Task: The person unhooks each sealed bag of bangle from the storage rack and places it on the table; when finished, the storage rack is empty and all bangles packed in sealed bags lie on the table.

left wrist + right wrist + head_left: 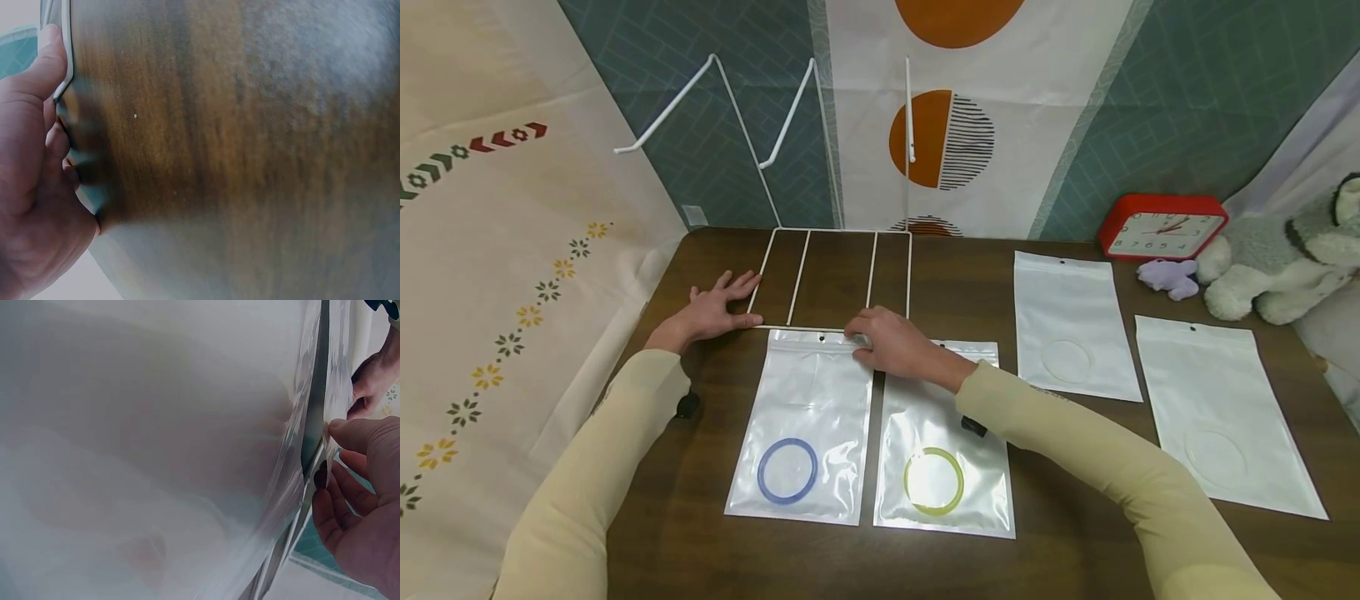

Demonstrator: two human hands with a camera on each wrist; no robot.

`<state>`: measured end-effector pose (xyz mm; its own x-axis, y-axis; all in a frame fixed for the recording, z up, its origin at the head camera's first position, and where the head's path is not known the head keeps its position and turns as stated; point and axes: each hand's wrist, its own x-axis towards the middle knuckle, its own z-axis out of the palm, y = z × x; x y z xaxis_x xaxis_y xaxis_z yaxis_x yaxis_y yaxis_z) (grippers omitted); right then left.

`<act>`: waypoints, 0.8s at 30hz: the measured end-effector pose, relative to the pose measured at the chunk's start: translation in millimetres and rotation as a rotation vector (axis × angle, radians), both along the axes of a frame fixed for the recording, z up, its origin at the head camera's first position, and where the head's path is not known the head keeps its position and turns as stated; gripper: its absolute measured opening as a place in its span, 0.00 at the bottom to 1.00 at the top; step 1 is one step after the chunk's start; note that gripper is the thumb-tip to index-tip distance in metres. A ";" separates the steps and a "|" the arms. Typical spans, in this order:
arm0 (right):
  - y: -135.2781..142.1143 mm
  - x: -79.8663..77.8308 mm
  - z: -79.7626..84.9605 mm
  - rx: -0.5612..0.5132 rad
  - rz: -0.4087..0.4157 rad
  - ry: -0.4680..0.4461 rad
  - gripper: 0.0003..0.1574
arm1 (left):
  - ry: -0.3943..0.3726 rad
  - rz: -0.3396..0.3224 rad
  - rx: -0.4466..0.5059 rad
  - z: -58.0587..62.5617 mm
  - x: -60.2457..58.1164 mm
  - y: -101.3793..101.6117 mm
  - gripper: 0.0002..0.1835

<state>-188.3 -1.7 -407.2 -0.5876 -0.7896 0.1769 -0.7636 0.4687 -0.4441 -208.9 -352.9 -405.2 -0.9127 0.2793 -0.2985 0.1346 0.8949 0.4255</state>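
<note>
My left hand (pixel 718 308) lies spread on the table at the near left corner of a white wire rack (pixel 788 287), thumb along its front bar. The left wrist view shows the thumb against the white wire (pixel 69 44). My right hand (pixel 891 340) pinches the top right corner of a silvery zip bag (pixel 808 392) bearing a blue ring (pixel 787 471). Thumb and fingers meet on the bag's edge in the right wrist view. Beneath my right wrist lies a second zip bag (pixel 895 417) with a yellow-green ring (pixel 934 481), its top partly hidden.
Two more zip bags (pixel 1067 308) (pixel 1225 400) with pale rings lie on the right. Behind them are a red clock (pixel 1163 227), a small purple toy (pixel 1168 277) and a grey-and-white plush toy (pixel 1277 258). The rack's raised arms (pixel 790 112) stand before the patterned cloth backdrop.
</note>
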 end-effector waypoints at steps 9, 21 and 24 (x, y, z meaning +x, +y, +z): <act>5.7 -2.0 -3.0 -0.029 -0.012 0.019 0.14 | -0.005 -0.017 -0.002 -0.4 -3.8 2.4 0.46; 72.2 -10.6 27.4 -0.163 -0.132 0.018 0.13 | -0.001 -0.025 -0.003 3.1 -1.2 -2.4 0.47; 105.5 -15.3 35.9 -0.201 -0.161 0.037 0.13 | -0.002 -0.024 -0.016 4.2 1.0 -7.9 0.47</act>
<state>-203.6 103.8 -371.3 -0.6932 -0.6333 0.3440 -0.7035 0.4908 -0.5140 -207.9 -360.8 -400.9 -0.9051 0.2965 -0.3047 0.1555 0.8979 0.4118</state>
